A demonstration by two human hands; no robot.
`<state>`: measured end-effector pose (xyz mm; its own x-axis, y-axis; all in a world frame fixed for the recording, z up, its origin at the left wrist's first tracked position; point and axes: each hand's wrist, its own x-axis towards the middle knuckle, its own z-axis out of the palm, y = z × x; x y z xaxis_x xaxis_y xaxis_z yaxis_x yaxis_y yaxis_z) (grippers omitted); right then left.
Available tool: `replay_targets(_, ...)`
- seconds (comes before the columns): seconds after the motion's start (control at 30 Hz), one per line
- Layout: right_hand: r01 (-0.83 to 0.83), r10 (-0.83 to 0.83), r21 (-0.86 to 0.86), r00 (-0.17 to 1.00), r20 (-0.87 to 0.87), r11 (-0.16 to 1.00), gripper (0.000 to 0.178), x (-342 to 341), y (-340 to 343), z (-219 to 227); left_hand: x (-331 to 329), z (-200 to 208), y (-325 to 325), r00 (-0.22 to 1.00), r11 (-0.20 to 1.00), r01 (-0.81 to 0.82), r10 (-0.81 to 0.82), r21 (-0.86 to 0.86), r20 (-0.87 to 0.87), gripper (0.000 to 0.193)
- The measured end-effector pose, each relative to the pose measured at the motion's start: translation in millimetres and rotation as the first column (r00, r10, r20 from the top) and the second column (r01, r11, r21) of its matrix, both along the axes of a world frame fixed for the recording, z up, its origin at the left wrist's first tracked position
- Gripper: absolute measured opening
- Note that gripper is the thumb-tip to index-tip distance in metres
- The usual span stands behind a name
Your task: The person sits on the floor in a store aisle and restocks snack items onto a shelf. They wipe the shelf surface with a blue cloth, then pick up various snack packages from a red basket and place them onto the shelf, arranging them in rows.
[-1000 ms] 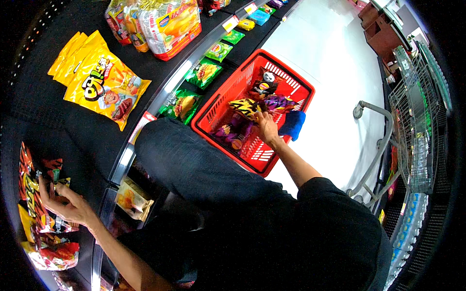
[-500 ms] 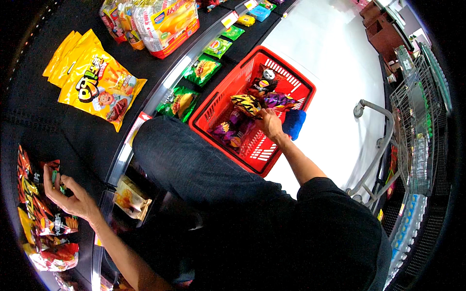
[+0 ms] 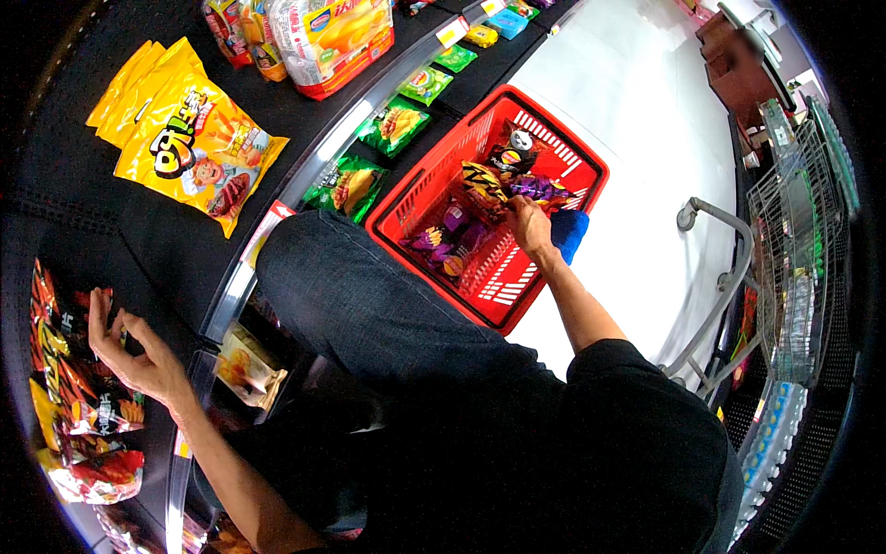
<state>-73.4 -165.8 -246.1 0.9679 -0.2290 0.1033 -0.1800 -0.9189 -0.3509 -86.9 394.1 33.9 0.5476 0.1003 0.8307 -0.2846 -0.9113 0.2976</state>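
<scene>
My right hand (image 3: pixel 529 222) reaches into a red plastic basket (image 3: pixel 554 277) on the floor and grips a black and yellow snack bag (image 3: pixel 482 189) among purple packets (image 3: pixel 443 235). My left hand (image 3: pixel 129 346) is at the dark shelf on the left, fingers spread and touching red and black snack bags (image 3: pixel 69 369) that lie in a row there. It holds nothing that I can see. My knee in dark jeans (image 3: pixel 351 295) sits between the two hands.
Big yellow snack bags (image 3: pixel 198 152) lie on an upper shelf; green packets (image 3: pixel 355 185) line the lower shelf by the basket. A wire trolley (image 3: pixel 794 240) stands at the right on a white floor (image 3: pixel 646 138). A blue thing (image 3: pixel 572 231) lies behind the basket rim.
My left hand has lifted from flat on the red bags and moved up the shelf, fingers spread. My right hand stays in the basket on the snack bag.
</scene>
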Motion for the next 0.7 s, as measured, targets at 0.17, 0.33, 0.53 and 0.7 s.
replay_targets(0.17,-0.001,0.002,0.023,0.999,-0.035,1.0,0.028,6.2,-6.2,3.5,-0.1,-1.1,-2.0,1.0,1.0,-0.003,0.003,-0.013,-0.027,0.037)
replay_targets(0.33,-0.058,0.06,0.025,0.992,-0.114,0.998,0.028,4.9,0.6,15.5,-0.5,-0.7,-5.0,1.0,1.0,-0.006,0.006,0.023,-0.025,0.037)
replay_targets(0.53,-0.047,0.038,0.084,0.994,0.105,0.995,0.026,5.2,-2.4,46.2,-1.5,-4.9,0.2,0.999,1.0,0.018,-0.017,0.003,-0.038,0.037)
replay_targets(0.7,0.022,-0.019,-0.172,1.0,0.02,0.985,0.04,14.1,-26.0,44.9,-1.8,-4.9,-1.9,0.999,1.0,0.007,-0.007,0.007,-0.043,0.038)
